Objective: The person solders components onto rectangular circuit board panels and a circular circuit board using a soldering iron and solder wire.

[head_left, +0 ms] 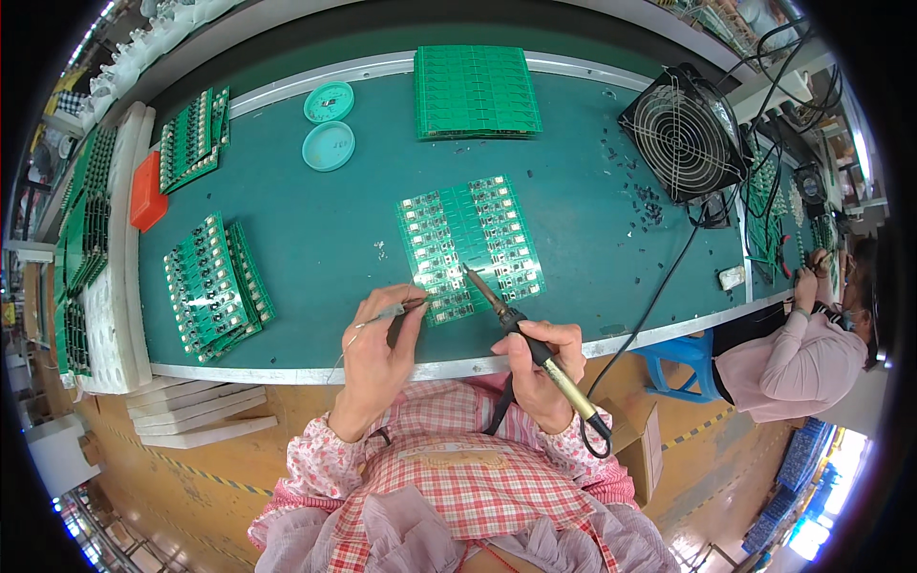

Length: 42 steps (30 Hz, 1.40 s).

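In the middle of the green work mat lies a green circuit board panel (469, 250) with rows of small white and dark parts along both sides. My right hand (546, 368) grips a soldering iron (564, 382) with a black and gold handle. Its tip points at the panel's inner left part; whether it touches is too small to tell. My left hand (377, 349), at the panel's near left corner, pinches a slim grey rod (384, 314) with a dark tip. A thin wire trails below that hand; the rod's exact kind is unclear.
Stacked boards (212, 286) stand at left beside an orange box (148, 191). Two turquoise dishes (329, 146) and a pile of green panels (478, 91) lie farther back. A black fan (683, 134) stands right, near scattered dark bits. A cord runs rightward; another person (802, 358) sits beyond.
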Available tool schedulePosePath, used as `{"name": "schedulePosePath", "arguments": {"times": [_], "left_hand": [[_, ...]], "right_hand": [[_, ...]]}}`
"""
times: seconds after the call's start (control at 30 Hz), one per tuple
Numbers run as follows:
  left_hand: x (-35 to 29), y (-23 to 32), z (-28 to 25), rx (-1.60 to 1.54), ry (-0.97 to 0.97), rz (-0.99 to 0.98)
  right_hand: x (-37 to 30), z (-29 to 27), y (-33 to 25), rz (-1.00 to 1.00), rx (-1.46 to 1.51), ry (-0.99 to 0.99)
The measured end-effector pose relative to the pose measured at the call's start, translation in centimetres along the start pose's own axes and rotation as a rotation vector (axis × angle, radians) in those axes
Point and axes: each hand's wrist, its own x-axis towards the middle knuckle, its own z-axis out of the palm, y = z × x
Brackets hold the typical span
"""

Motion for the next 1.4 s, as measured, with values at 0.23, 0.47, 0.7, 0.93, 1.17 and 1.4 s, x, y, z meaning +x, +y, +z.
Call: {"name": "schedulePosePath", "arguments": {"times": [0.23, 0.47, 0.7, 0.93, 1.17, 1.4], "left_hand": [[1.1, -1.3, -2.1, 0.037, 0.115, -0.052], [3.1, -3.2, -2.1, 0.108, 0.206, -0.034], [3.4, -3.9, -1.7, 0.136, 0.238, -0.047], [3.8, -3.5, -1.5, 0.121, 0.240, -0.077], [3.5, -3.7, -1.5, 0.125, 0.245, -0.086], [3.4, -3.7, -1.7, 0.140, 0.238, -0.068]], "right_hand": [[0.3, 0.1, -0.2, 0.024, -0.015, -0.038], [-0.1, 0.1, 0.1, 0.020, 0.007, -0.035], [-0.1, -0.3, 0.2, -0.015, -0.028, -0.052], [0.1, -0.5, 0.2, -0.030, -0.036, -0.075], [0.1, -0.7, 0.1, -0.032, -0.050, -0.087], [-0.1, -0.5, -0.1, -0.011, -0.050, -0.077]]}}
